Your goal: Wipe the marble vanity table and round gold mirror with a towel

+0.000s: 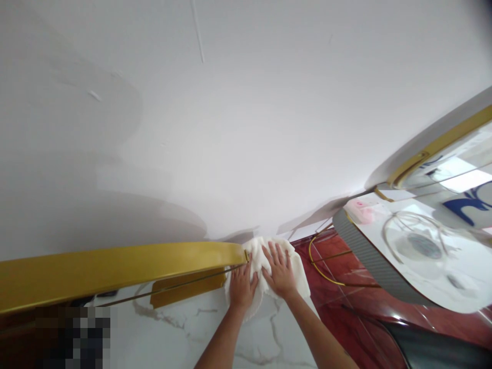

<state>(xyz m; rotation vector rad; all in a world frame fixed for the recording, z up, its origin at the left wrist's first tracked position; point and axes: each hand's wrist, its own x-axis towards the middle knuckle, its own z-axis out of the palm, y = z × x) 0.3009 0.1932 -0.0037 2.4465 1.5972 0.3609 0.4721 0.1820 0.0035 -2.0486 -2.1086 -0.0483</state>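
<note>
A white cloth [302, 266] lies bunched at the far end of a white marble-patterned top [200, 328], close to the wall. Both my hands press on it from above. My left hand [241, 289] rests on the cloth's left part, its fingers stretched forward beside the end of a gold frame [154, 259]. To its right, my right hand [281, 271] lies flat on the cloth with fingers spread. Neither hand's fingers wrap round the cloth.
A white wall [249, 128] rises ahead. On the right, a rounded white table [407, 277] carries a coiled cable [395, 230] and a pink item [361, 211], beside a gold-framed mirror [457, 154]. Below are a red tiled floor [334, 312] and a dark chair part [430, 346].
</note>
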